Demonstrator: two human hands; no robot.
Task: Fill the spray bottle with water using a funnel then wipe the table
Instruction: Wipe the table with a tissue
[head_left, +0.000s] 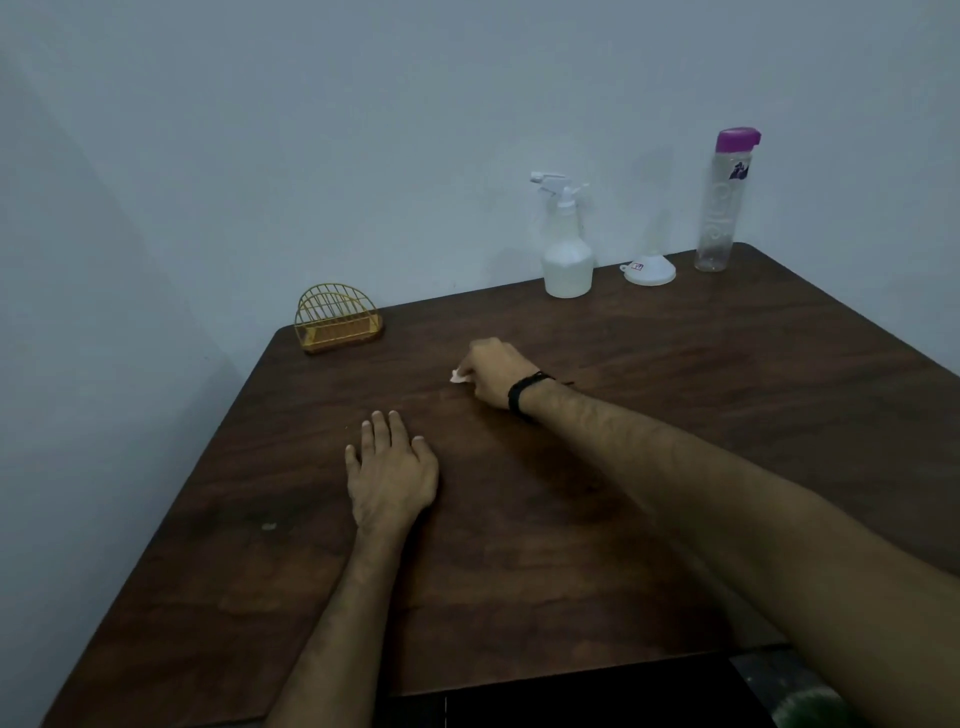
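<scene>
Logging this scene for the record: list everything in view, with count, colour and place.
table: one, dark brown wood, fills the lower view
spray bottle: one, white, far edge by the wall
funnel: one, white, upside down, right of the spray bottle
water bottle: one, clear with purple cap, far right corner
wire holder: one, yellow, far left corner
tissue: one, white, mid-table, pinched in the right hand
left hand: flat on the table
right hand: black wristband, holds the tissue

Table (571, 519) dark wood-grain, matt; spray bottle (567, 260) white plastic; holder (336, 319) yellow wire.
</scene>
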